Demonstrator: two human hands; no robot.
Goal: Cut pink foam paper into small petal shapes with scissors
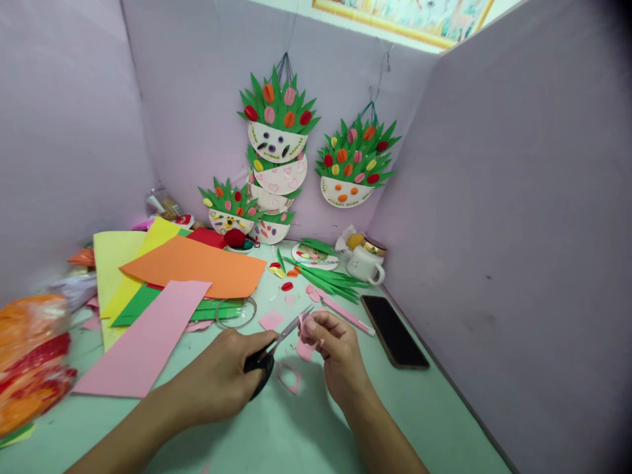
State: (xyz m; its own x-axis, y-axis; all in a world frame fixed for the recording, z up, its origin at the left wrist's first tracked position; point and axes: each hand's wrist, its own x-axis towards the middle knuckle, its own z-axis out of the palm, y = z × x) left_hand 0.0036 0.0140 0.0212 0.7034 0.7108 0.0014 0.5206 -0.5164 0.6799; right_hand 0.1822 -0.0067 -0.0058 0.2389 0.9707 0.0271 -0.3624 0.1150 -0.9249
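My left hand (220,378) grips black-handled scissors (276,345), whose blades point up and right and meet a small pink paper piece (305,347). My right hand (336,352) pinches that pink piece just right of the blades, fingers closed on it. A curled pink offcut (289,377) lies on the pale green table (276,434) below the scissors. A small pink square (270,320) lies just beyond the hands.
Pink (143,339), orange (197,266), yellow and green paper sheets lie at left. A dark phone (394,330), a white mug (365,263), green paper leaves (328,280) and a pink pen (345,315) sit right of centre. Paper flower baskets (279,122) hang on the lilac back wall.
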